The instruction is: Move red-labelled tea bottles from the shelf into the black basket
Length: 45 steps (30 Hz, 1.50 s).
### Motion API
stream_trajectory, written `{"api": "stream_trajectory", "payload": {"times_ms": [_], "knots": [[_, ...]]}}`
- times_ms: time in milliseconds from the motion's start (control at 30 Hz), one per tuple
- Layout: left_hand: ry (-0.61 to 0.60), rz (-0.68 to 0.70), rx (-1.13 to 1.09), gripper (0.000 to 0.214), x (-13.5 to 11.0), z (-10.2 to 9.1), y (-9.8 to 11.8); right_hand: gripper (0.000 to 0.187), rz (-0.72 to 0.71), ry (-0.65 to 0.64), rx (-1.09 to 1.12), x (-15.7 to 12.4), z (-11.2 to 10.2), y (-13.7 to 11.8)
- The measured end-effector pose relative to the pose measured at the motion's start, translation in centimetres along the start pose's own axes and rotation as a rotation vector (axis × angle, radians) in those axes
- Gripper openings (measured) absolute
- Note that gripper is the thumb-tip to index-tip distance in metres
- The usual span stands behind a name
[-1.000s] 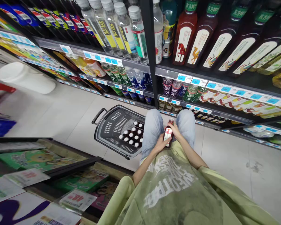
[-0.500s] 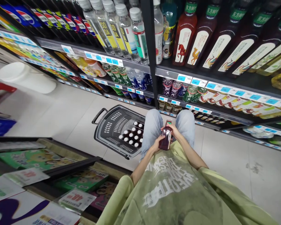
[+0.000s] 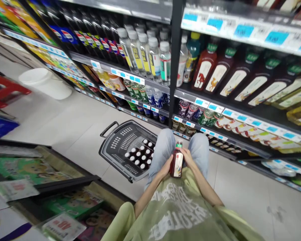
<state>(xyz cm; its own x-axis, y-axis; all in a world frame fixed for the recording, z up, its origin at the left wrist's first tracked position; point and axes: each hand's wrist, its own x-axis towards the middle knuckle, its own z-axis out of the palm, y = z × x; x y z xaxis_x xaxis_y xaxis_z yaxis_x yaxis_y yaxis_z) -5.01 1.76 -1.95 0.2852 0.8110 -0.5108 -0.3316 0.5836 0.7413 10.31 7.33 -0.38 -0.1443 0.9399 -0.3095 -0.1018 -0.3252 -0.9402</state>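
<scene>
A dark red-brown drink bottle (image 3: pixel 177 164) with a green neck band stands almost upright in my lap, its white picture label facing me. My left hand (image 3: pixel 168 164) is closed around its left side. On the right, my right hand (image 3: pixel 187 156) grips it near the shoulder, fingers partly hidden behind the bottle. To the left of my knees is a dark grey shopping basket (image 3: pixel 117 140) with a handle, and in it stand several white-capped dark bottles (image 3: pixel 140 155) in close rows.
Drink shelves (image 3: pixel 240 115) rise in front of me, with similar tea bottles (image 3: pixel 237 82), soda water (image 3: pixel 153 60) and cola. A white bucket (image 3: pixel 45 83) stands on the floor at far left. Boxed goods (image 3: pixel 70 204) on a display flank my left side.
The bottle has been turned so its white label now faces me; earlier its plain dark side showed. My view has tilted up, bringing more of the upper shelves in.
</scene>
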Motion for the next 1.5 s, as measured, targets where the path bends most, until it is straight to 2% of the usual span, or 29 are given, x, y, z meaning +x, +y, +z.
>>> {"api": "stream_trajectory", "payload": {"times_ms": [67,133,200,300,433,533,633,700,767,833,933,1067,1100,1167,1233,1300,1400,1500], "knots": [[0.127,0.179,0.255,0.050,-0.4,-0.5,0.3,0.056,-0.042,-0.092,-0.076,-0.1,0.2,-0.6],[0.201,0.319,0.469,0.048,-0.8,-1.0,0.8,0.052,-0.055,-0.203,-0.154,-0.2,0.5,-1.3],[0.255,0.398,0.547,0.048,-1.3,-1.3,1.3,0.049,-0.089,-0.276,-0.222,-0.2,0.9,-1.9],[0.344,0.461,0.527,0.046,-2.0,-1.9,2.3,0.048,-0.170,-0.362,-0.348,-0.1,1.7,-2.6],[0.281,0.477,0.449,0.061,-3.0,-3.7,3.9,0.053,-0.230,-0.473,-0.518,0.2,2.8,-3.1],[0.259,0.463,0.406,0.058,-3.9,-5.2,4.7,0.053,-0.240,-0.562,-0.622,0.3,3.8,-3.1],[0.342,0.460,0.371,0.050,-4.9,-6.0,4.9,0.045,-0.233,-0.649,-0.711,0.5,5.1,-3.3],[0.445,0.469,0.372,0.045,-5.5,-6.4,4.9,0.035,-0.201,-0.713,-0.749,1.2,6.0,-4.6],[0.529,0.474,0.411,0.042,-6.2,-6.6,4.8,0.031,-0.231,-0.709,-0.758,2.3,6.9,-7.9],[0.585,0.466,0.477,0.040,-7.0,-6.9,4.7,0.029,-0.397,-0.585,-0.728,3.9,7.7,-13.6],[0.591,0.442,0.604,0.037,-8.6,-6.8,5.0,0.026,-0.797,-0.214,-0.653,6.7,8.6,-25.1],[0.559,0.427,0.710,0.031,-11.0,-6.0,6.0,0.035,-1.302,0.311,-0.697,10.1,9.2,-40.8],[0.584,0.434,0.716,0.032,-11.5,-5.8,6.3,0.039,-1.397,0.429,-0.720,10.9,9.3,-44.1],[0.668,0.455,0.704,0.036,-12.5,-5.8,7.1,0.053,-1.483,0.592,-0.822,12.6,9.6,-49.5],[0.766,0.473,0.680,0.041,-13.3,-6.2,8.0,0.074,-1.399,0.714,-0.950,14.3,10.3,-53.4],[0.851,0.480,0.673,0.044,-14.1,-7.2,9.2,0.087,-1.262,0.766,-1.070,15.8,11.2,-55.5],[0.960,0.484,0.697,0.042,-15.0,-9.3,11.2,0.094,-1.107,0.778,-1.199,17.6,12.4,-56.6],[1.061,0.509,0.743,0.040,-14.9,-11.6,12.7,0.098,-1.042,0.745,-1.203,18.9,12.3,-56.4]]}}
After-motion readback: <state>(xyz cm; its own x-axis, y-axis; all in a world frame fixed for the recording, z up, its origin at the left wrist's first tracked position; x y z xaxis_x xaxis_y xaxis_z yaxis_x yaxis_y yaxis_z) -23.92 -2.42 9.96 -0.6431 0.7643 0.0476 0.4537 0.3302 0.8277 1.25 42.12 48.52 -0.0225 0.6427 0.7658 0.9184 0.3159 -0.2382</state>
